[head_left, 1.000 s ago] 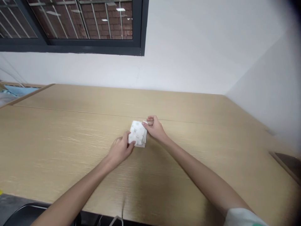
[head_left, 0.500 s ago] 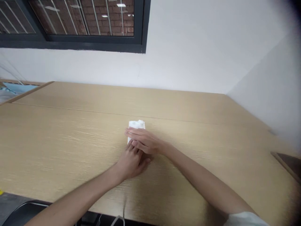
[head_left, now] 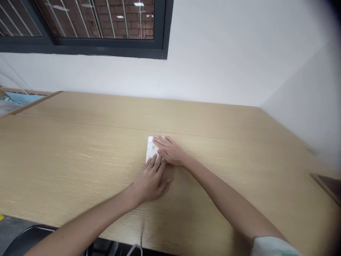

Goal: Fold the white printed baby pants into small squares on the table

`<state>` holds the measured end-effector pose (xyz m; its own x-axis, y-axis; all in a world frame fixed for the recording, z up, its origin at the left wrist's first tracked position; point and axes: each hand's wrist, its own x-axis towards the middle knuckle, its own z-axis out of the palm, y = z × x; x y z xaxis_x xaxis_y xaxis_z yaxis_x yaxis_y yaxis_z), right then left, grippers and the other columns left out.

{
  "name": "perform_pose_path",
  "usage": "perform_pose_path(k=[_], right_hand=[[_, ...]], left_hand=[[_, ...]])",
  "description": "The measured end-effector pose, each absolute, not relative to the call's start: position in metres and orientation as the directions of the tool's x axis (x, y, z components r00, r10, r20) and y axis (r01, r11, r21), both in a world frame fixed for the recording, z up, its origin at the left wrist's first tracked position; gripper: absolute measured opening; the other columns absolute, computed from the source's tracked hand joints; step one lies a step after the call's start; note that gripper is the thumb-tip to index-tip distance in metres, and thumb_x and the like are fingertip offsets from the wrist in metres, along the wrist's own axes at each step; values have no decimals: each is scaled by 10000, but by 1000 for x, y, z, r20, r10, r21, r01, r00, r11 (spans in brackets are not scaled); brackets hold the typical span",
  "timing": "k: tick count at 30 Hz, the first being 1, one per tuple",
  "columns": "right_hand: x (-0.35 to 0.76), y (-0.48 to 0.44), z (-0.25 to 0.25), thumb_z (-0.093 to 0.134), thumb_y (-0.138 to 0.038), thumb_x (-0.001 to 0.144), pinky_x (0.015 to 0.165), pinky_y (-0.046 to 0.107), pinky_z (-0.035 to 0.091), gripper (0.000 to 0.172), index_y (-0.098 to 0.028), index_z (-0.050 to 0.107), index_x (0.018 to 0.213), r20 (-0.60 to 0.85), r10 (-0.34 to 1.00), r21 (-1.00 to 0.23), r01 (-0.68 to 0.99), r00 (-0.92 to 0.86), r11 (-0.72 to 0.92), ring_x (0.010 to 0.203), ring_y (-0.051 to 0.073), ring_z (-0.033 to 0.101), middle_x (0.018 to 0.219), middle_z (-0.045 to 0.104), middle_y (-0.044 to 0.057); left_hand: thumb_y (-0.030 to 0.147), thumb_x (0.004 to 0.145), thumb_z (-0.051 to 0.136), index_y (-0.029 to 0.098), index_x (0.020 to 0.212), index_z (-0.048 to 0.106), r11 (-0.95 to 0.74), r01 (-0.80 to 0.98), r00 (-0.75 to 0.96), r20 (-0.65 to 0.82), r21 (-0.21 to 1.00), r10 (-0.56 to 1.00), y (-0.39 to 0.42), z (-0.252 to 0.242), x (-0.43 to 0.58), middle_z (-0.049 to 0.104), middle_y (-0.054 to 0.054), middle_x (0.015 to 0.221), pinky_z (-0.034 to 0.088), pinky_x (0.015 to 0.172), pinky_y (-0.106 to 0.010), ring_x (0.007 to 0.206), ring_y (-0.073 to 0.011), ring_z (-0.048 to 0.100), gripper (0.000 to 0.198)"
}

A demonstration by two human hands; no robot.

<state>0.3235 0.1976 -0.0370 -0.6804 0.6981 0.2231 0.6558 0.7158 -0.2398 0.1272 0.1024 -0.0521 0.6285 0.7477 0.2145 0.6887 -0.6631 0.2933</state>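
Cloth [head_left: 150, 148] with small prints lies on the tabletop [head_left: 80, 160]. Left hand [head_left: 149, 180] covers its near edge, right hand [head_left: 172, 152] its right side, both grips spread flat.

Patterned cloth [head_left: 151, 147] lies on the counter [head_left: 80, 153], left hand [head_left: 150, 181] on its six o'clock edge, right hand [head_left: 172, 152] over its three; window [head_left: 82, 21] at eleven o'clock.

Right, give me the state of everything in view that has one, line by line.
White printed piece: flat on the table, partly covered, material unclear.
Left hand: open, thumb out, fingertips on the piece's near part.
Right hand: open, palm down over its right side.
Window: cannot tell if fully shut.
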Motion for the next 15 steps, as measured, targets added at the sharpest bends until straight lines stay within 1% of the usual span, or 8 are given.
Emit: perform_pose_path(k=[3, 6, 8, 9, 10, 12, 13, 15], right_hand=[[329, 202, -41, 247, -407, 1088, 1250, 552, 208, 566, -178, 358, 1594, 242, 751, -270, 701, -614, 660, 1551, 266, 222, 1652, 283, 113], [332, 206, -45, 263, -409, 1086, 1251, 539, 220, 561, -181, 377, 1585, 262, 761, -315, 692, -594, 649, 1547, 266, 234, 1652, 286, 115], [333, 206, -47, 271, -425, 1082, 1256, 533, 215, 577, -181, 336, 1601, 282, 762, -343, 681, -583, 647, 1550, 259, 225, 1655, 279, 116], [333, 206, -48, 270, -442, 1081, 1257, 532, 211, 599, -174, 297, 1615, 294, 768, -358, 679, -569, 640, 1553, 258, 216, 1660, 263, 124], [333, 206, -48, 263, -463, 1079, 1256, 531, 210, 627, -160, 253, 1628, 306, 777, -374, 681, -550, 629, 1556, 260, 206, 1666, 243, 136], [334, 204, -48, 243, -503, 1074, 1251, 525, 215, 681, -127, 185, 1639, 338, 799, -399, 693, -498, 601, 1559, 267, 195, 1672, 210, 168], [335, 203, -47, 236, -514, 1073, 1246, 522, 221, 696, -111, 175, 1637, 357, 807, -405, 700, -471, 588, 1557, 272, 200, 1670, 210, 185], [335, 199, -45, 242, -520, 1070, 1227, 519, 242, 700, -90, 210, 1622, 396, 811, -399, 715, -430, 574, 1536, 290, 248, 1645, 267, 214]], left_hand=[[519, 971, 461, 188, 1575, 229, -659, 692, 630, 198, 294, 751, 101, -51, 127, 305, -159, 1628, 395, 1265, -604, 1555, -349, 245, 726], [510, 965, 484, 194, 1574, 228, -665, 684, 632, 210, 300, 746, 101, -50, 128, 322, -155, 1622, 393, 1264, -603, 1551, -350, 258, 732], [499, 965, 494, 214, 1561, 259, -665, 677, 622, 238, 314, 746, 102, -47, 128, 354, -138, 1611, 408, 1252, -593, 1539, -344, 292, 701], [487, 970, 490, 227, 1547, 287, -662, 673, 611, 257, 329, 749, 104, -44, 127, 388, -127, 1593, 425, 1241, -574, 1521, -329, 333, 665], [471, 978, 477, 235, 1521, 331, -652, 672, 592, 274, 351, 758, 107, -41, 126, 438, -118, 1560, 452, 1219, -545, 1486, -309, 392, 611], [449, 990, 446, 226, 1417, 453, -591, 699, 509, 300, 402, 807, 115, -34, 121, 563, -112, 1425, 520, 1128, -485, 1340, -269, 530, 481], [453, 992, 437, 211, 1340, 509, -538, 730, 444, 305, 421, 842, 120, -30, 117, 611, -113, 1332, 543, 1070, -466, 1245, -258, 577, 430], [476, 988, 426, 184, 1188, 572, -404, 807, 289, 308, 431, 906, 132, -24, 109, 648, -113, 1164, 551, 989, -454, 1103, -257, 605, 383]])
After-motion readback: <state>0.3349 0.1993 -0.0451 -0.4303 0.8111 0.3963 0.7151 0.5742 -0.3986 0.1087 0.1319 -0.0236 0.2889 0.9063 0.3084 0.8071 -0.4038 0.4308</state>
